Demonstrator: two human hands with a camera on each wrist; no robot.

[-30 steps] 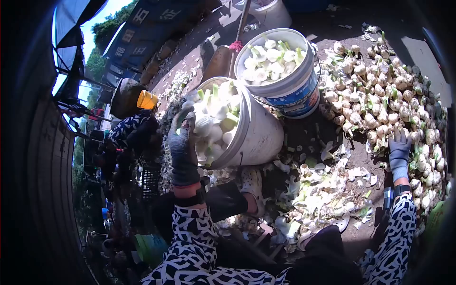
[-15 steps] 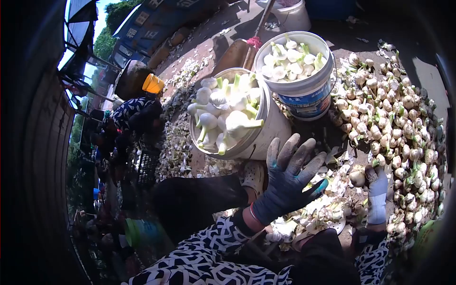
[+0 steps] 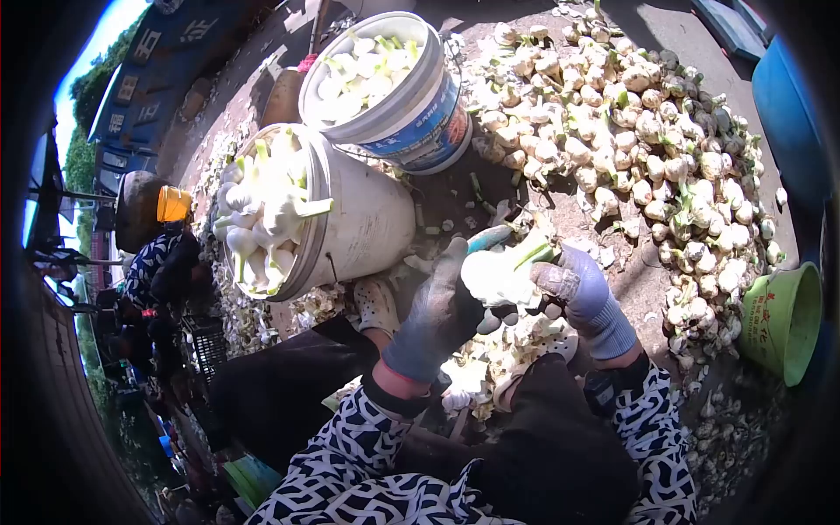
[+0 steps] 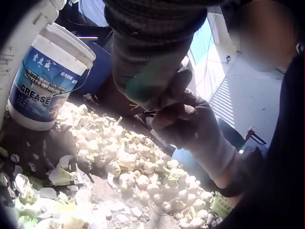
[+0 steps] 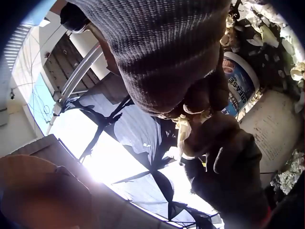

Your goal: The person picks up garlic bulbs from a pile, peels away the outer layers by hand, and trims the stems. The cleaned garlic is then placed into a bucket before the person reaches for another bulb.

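Observation:
Both gloved hands meet in front of the person's knees around a whitish garlic bulb (image 3: 503,276) with a green stem. From the left, my left hand (image 3: 429,306) grips it, dark fingertips showing beneath. My right hand (image 3: 591,293) pinches it at the stem side, thumb across the front. In the right wrist view a strip of pale garlic skin (image 5: 182,136) hangs between the fingers of both hands. The left wrist view shows the hands overlapping, with the bulb hidden behind them.
A white bucket (image 3: 367,206) of trimmed garlic stands at left, with a blue-labelled bucket (image 3: 424,131) behind it. Unpeeled garlic (image 3: 647,157) is heaped at right. Peelings (image 3: 516,350) lie between the feet. A green bucket (image 3: 781,324) and a blue tub (image 3: 787,105) are farther right.
My left hand has come from the white bucket to the middle. My right hand has taken a bulb from the heap and brought it to the left hand. The head view has turned right.

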